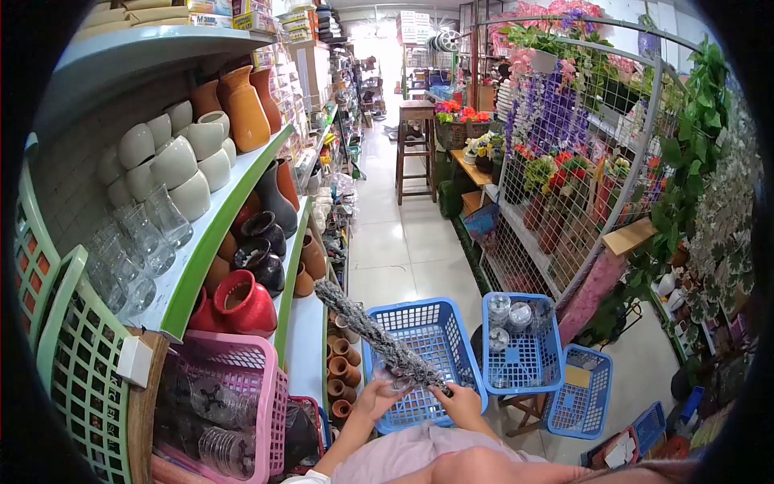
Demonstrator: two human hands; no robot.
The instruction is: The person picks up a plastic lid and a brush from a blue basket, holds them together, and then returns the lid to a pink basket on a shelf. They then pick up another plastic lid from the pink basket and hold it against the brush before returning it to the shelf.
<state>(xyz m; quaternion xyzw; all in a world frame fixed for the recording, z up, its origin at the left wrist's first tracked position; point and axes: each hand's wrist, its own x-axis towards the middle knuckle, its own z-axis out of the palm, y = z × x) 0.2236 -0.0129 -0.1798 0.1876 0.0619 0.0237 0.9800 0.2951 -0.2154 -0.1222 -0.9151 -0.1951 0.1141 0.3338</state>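
A long, bushy grey bundle point(375, 335) slants from the upper left down to the right above a blue basket point(463, 331). My left hand point(379, 400) is closed round something clear at the bundle's underside. The fingers of my right hand point(461, 403) pinch the bundle's dark lower right end. Under both hands lies the blue basket, its grid floor partly hidden by the bundle.
A second blue basket point(524, 379) holds clear round containers, with another blue basket point(601, 395) lower right. Shelves point(234, 202) of pots and glass vases line the left, above a pink basket point(270, 403). A wire rack point(556, 234) with artificial flowers stands right; a stool point(416, 149) is ahead.
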